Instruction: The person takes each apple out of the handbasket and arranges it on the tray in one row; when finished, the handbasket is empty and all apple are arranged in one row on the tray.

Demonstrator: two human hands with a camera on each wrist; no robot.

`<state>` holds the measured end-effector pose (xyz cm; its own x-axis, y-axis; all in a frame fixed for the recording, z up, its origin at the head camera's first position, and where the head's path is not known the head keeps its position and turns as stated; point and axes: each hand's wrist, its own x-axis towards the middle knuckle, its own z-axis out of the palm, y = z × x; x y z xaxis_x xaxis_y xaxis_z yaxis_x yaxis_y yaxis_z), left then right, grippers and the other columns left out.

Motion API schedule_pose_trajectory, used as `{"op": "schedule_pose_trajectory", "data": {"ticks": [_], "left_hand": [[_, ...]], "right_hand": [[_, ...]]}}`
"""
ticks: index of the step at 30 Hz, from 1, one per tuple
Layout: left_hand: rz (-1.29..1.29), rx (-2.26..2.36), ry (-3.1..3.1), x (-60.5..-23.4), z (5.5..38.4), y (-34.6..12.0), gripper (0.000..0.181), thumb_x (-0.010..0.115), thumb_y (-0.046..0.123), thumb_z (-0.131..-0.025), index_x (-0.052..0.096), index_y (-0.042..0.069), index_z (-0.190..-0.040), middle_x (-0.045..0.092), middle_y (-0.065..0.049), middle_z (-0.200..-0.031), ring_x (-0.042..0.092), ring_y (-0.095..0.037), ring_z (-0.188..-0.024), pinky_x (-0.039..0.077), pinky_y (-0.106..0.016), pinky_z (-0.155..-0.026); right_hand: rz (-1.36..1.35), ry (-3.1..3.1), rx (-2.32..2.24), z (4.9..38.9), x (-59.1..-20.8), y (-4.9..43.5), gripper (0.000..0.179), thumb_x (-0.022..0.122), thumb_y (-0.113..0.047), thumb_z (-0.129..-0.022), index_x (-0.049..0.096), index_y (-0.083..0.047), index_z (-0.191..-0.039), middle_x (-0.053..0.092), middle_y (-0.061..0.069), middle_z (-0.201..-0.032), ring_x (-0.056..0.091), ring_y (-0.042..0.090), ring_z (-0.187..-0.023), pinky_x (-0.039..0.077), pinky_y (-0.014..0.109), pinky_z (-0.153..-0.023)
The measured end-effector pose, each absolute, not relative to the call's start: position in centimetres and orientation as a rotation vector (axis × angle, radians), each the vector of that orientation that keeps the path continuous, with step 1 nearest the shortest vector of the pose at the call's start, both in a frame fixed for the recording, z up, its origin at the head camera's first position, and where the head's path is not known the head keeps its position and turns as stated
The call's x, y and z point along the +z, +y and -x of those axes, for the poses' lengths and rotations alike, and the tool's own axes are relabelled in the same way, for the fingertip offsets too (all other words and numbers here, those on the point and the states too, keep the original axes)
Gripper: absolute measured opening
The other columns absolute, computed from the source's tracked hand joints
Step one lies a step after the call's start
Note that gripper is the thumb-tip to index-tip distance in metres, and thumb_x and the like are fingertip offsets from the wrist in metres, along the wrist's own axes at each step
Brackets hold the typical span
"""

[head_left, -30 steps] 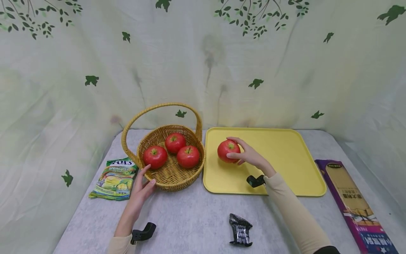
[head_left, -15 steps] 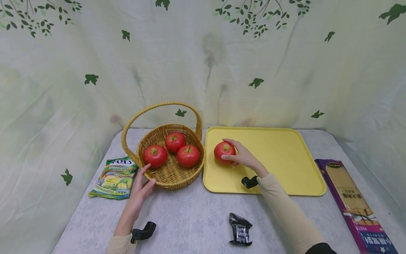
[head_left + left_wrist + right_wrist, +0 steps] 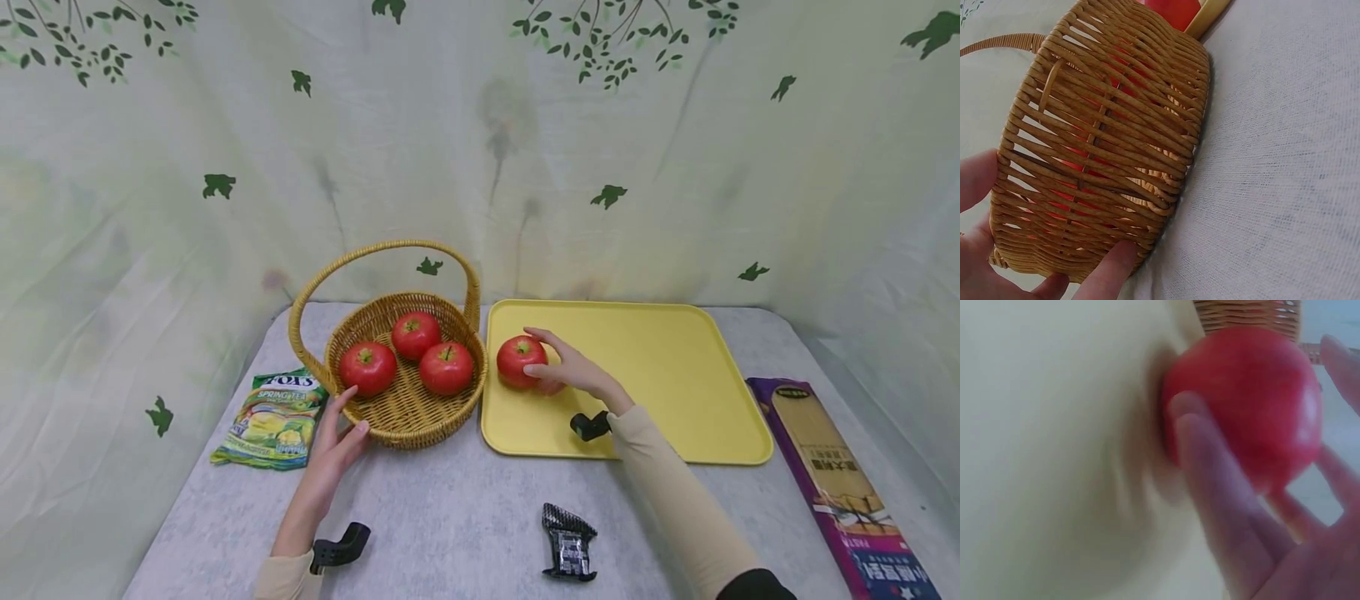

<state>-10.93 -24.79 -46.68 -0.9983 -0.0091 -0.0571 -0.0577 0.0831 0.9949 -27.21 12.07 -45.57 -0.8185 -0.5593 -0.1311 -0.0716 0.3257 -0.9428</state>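
Observation:
My left hand (image 3: pixel 335 446) rests its fingers against the near left side of a wicker basket (image 3: pixel 1097 144) with a tall arched handle. The fingers look fairly straight, one reaching the rim. Inside the basket lie three red apples, one at the left (image 3: pixel 367 368), one at the back (image 3: pixel 416 335) and one at the right (image 3: pixel 446 368). On the left part of a yellow tray (image 3: pixel 637 375) sits another red apple (image 3: pixel 519 361). My right hand (image 3: pixel 581 372) is spread loosely around that apple's right side; in the right wrist view a finger lies across it.
A bag of Fox's candy (image 3: pixel 276 421) lies left of the basket. A small black packet (image 3: pixel 570 543) is on the grey tabletop (image 3: pixel 450 525) in front of the tray. To the right lies a long purple box (image 3: pixel 840 487). A printed curtain (image 3: pixel 480 150) hangs behind.
The right hand and its apple have shifted left across the tray. Over the last half second the apple has slipped further left, out from between the fingers. The left hand has stayed at the basket.

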Motion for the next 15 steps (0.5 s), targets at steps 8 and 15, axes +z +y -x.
{"op": "schedule_pose_trajectory", "data": {"ticks": [8, 15], "left_hand": [[0.078, 2.097, 2.286, -46.7, 10.9, -24.7, 0.058, 0.044, 0.019, -0.103, 0.014, 0.017, -0.153, -0.006, -0.007, -0.157, 0.017, -0.043, -0.138, 0.028, -0.053, -0.104], [0.087, 2.092, 2.283, -46.6, 10.9, -24.7, 0.058, 0.044, 0.019, -0.103, 0.014, 0.018, -0.153, -0.007, -0.007, -0.157, 0.017, -0.043, -0.138, 0.028, -0.053, -0.105]], "right_hand": [[0.639, 2.066, -1.658, 27.6, -44.6, 12.6, 0.058, 0.058, -0.016, -0.096, 0.032, -0.01, -0.148, 0.032, 0.015, -0.148, 0.065, 0.044, -0.083, 0.055, 0.05, -0.072], [0.778, 1.988, -1.725, 27.1, -41.7, 10.3, 0.051, 0.059, -0.014, -0.096, 0.041, -0.011, -0.144, 0.043, 0.012, -0.142, 0.064, 0.038, -0.09, 0.054, 0.048, -0.076]]}}
